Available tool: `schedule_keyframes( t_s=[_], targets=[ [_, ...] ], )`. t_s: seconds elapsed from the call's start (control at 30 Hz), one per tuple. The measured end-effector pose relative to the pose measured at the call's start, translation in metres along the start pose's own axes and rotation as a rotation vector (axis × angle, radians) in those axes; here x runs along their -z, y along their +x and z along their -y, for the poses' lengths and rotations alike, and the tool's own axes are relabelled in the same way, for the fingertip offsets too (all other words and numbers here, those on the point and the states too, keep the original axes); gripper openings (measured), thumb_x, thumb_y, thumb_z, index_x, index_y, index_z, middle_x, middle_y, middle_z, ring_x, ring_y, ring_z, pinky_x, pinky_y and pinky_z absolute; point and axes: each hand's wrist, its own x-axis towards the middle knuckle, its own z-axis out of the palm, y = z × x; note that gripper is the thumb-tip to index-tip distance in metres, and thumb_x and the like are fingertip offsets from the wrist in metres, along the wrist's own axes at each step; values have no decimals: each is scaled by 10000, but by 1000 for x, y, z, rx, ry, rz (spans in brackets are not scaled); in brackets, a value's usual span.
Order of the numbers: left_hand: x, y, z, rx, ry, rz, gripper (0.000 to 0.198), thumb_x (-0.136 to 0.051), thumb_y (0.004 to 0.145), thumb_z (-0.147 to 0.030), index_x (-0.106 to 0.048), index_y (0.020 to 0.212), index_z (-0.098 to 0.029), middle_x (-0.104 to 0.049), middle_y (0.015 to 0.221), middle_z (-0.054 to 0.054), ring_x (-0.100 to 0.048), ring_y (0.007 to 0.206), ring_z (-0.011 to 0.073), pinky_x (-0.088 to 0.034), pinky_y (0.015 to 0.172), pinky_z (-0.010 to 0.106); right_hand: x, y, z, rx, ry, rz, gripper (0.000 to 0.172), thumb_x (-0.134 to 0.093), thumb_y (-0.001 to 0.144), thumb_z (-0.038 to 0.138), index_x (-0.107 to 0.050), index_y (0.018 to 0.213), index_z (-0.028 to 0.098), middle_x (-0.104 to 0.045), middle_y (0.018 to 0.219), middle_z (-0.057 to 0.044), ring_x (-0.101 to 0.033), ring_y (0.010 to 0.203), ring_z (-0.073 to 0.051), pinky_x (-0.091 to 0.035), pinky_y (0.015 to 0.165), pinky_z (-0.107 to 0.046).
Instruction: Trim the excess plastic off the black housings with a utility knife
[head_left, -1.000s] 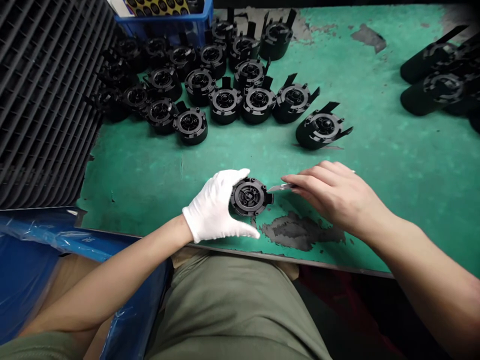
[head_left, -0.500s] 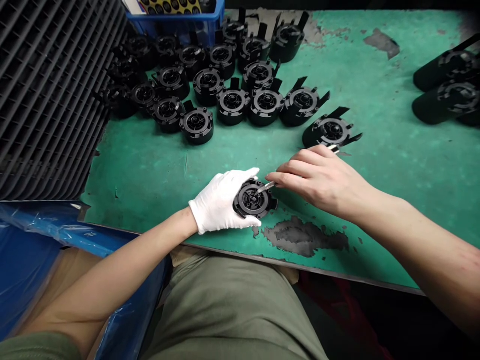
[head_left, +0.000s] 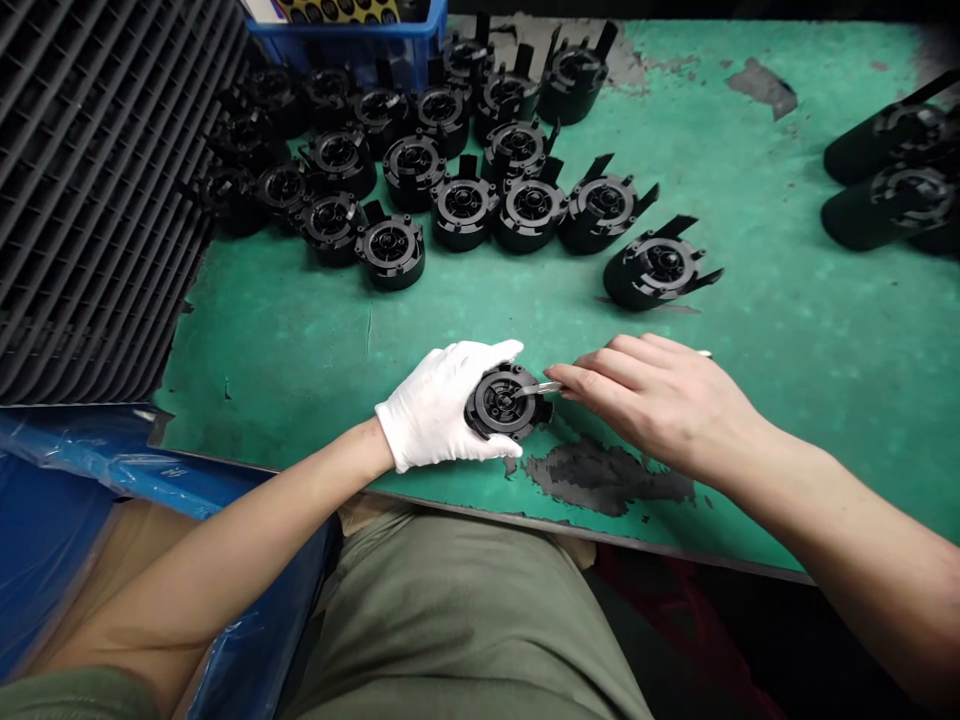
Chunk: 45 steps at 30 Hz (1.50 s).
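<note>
My left hand, in a white glove, is wrapped round a round black plastic part near the front edge of the green table. My bare right hand pinches a thin metal blade. The blade's tip rests on the top face of the part. The blade's other end shows behind my right hand.
Several similar black round parts stand in rows at the back left, one more apart from them. A blue crate sits behind. Black ribbed trays are stacked at the left. More black parts lie far right. Blue plastic sheet hangs lower left.
My right hand brought the blade from beside the part onto its top face, then drew back a little to the right. The left hand keeps its hold.
</note>
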Motion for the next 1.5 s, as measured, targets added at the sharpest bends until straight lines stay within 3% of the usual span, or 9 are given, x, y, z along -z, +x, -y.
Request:
schedule_keyframes(
  t_s=[0.23,0.77,1.13,1.37,1.5],
  targets=[
    [-1,1,-2,20,-5,-13,1138,-954,734,-736,-477,1610,-189,-692,1492,208,-682,1365,420,-562,1154,547,-4,0,-2,-27,18,36,290,-527,1108,155,-703,1336,187,-756,998,-81,-563,841,-208,-386,736,-364],
    [0,1,-1,11,-14,-3,1105,-935,771,-723,-466,1616,-187,-685,1501,205,-675,1381,412,-546,1176,542,7,5,-2,16,24,38,324,-497,1084,72,-731,1279,185,-678,909,-52,-534,806,-199,-393,720,-345],
    [-1,1,-1,17,-12,-6,1101,-922,774,-747,-472,1616,-200,-689,1497,199,-676,1378,412,-538,1182,548,16,3,1,33,12,102,372,-490,1057,48,-715,1310,201,-714,920,-69,-550,801,-213,-434,723,-357],
    [0,3,1,14,-55,-13,1055,-942,749,-749,-518,1558,-221,-684,1498,198,-675,1382,420,-542,1189,576,13,5,-8,105,50,77,310,-527,1081,81,-737,1292,169,-673,855,-48,-539,760,-200,-399,681,-359],
    [-7,0,4,29,-141,-137,1088,-927,674,-852,-526,1453,-208,-676,1426,206,-689,1350,405,-549,1194,583,11,-6,-12,10,60,13,235,-600,1116,213,-704,1326,189,-705,917,-56,-581,796,-204,-467,717,-358]
  ],
)
